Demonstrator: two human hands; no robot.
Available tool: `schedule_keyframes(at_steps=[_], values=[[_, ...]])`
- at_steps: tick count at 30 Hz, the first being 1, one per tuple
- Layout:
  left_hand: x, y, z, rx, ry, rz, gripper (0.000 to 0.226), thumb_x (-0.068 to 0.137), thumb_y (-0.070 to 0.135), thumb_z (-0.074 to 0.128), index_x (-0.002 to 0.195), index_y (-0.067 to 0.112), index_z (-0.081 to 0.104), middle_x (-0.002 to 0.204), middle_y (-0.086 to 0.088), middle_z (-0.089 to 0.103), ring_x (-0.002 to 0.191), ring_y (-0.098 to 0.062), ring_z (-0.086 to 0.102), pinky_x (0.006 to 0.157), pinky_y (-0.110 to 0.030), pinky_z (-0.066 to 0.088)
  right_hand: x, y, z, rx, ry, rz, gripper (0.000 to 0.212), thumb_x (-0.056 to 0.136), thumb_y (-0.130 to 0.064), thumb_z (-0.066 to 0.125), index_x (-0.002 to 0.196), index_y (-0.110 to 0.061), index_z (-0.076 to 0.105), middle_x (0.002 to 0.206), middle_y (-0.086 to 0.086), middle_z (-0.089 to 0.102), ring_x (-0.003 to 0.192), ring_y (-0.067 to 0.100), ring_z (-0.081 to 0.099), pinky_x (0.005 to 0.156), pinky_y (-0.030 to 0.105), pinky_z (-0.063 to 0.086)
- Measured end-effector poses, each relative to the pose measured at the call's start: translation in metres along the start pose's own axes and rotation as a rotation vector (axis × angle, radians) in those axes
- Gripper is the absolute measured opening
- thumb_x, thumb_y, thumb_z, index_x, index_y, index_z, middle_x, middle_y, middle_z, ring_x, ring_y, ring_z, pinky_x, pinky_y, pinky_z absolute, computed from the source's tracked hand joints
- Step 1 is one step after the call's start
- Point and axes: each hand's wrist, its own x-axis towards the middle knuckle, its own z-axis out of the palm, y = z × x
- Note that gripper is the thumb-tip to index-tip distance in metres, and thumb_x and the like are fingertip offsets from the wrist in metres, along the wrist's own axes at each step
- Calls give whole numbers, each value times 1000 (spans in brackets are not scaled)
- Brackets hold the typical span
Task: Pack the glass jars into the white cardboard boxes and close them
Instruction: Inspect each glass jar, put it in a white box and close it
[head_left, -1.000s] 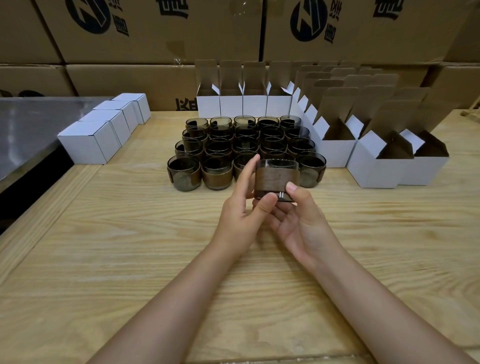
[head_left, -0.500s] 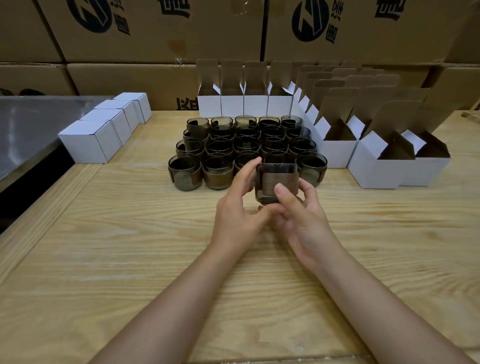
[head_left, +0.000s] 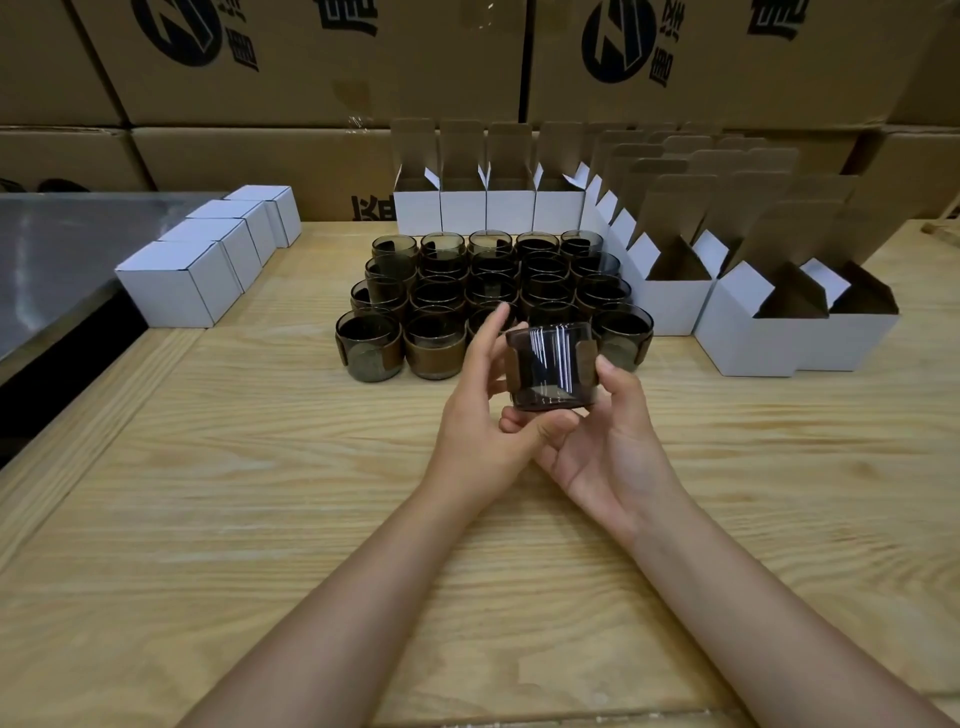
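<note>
A dark smoked-glass jar (head_left: 549, 366) with a brown band is held above the table between both hands. My left hand (head_left: 483, 421) grips its left side and bottom, fingers raised. My right hand (head_left: 608, 441) cups it from the right, thumb on its side. The jar's bare glass face points toward me. Behind it stand several more jars (head_left: 467, 291) in rows. Open white cardboard boxes (head_left: 758, 338) with raised flaps sit to the right and along the back (head_left: 488, 208). Closed white boxes (head_left: 171, 286) line the left.
Large brown shipping cartons (head_left: 311, 67) are stacked as a wall behind the wooden table (head_left: 260, 493). A grey metal surface (head_left: 57, 244) adjoins the table at the left, with a dark gap below it.
The jar has been turned in my hands, so the brown band now sits at its sides and bare glass faces me. My right thumb shifted to the jar's right side.
</note>
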Motion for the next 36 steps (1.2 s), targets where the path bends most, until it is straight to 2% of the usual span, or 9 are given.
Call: schedule_keyframes(at_steps=[3,10,12,14,16,21,23,29,36], values=[[1,-1,-1,14,-4,17,83,65,21,86,131,42,39,128,12,53,114,5,53,79,-6,46,1,2,-2,33,-18,31,62,83,-45,52,129,-3,52,100,18,68,78,26,68,69,30,57],[1,2,-1,94,69,52,75,60,47,79,124,53,40,120,33,54,115,-8,57,96,-23,47,3,4,-3,-97,38,-5,58,87,-50,47,129,-12,56,111,15,69,94,28,67,77,35,57],[1,0,-2,117,89,60,75,62,45,80,126,49,43,122,27,55,115,-10,58,92,-18,47,2,3,-1,-159,58,-59,60,85,-52,48,131,-14,54,119,16,66,104,30,64,88,42,55],[1,-3,-3,157,94,71,77,64,38,84,130,42,43,122,16,57,115,-13,58,96,-27,49,1,2,0,-168,84,-112,65,81,-47,55,134,-12,49,124,16,63,107,30,62,95,47,49],[1,-5,-3,191,97,87,78,64,38,84,131,39,44,123,9,58,115,-13,57,100,-32,47,0,0,1,-153,99,-147,67,77,-38,61,135,-9,44,121,15,63,102,28,64,92,44,51],[0,-3,-1,200,84,98,78,61,47,76,130,50,39,131,12,54,120,-4,53,100,-17,42,2,3,1,-125,135,-151,66,68,-19,70,129,-11,45,115,15,63,96,25,67,76,31,58],[1,-5,-1,174,82,99,87,61,45,79,135,50,34,136,13,51,126,-4,49,103,-21,41,3,3,1,-103,128,-147,65,72,-21,68,131,-7,45,107,12,67,93,24,67,74,29,57],[1,-7,-1,72,39,36,108,61,51,79,147,36,14,148,10,40,132,2,42,108,-22,36,6,1,-3,-24,75,-119,44,85,-34,52,118,-6,59,105,14,70,91,24,67,92,38,53],[0,-3,-1,54,-37,19,90,62,48,78,139,44,33,142,23,43,130,1,44,105,-22,40,4,2,-1,49,17,-39,50,87,-38,46,117,1,59,100,19,68,79,29,65,77,34,57]])
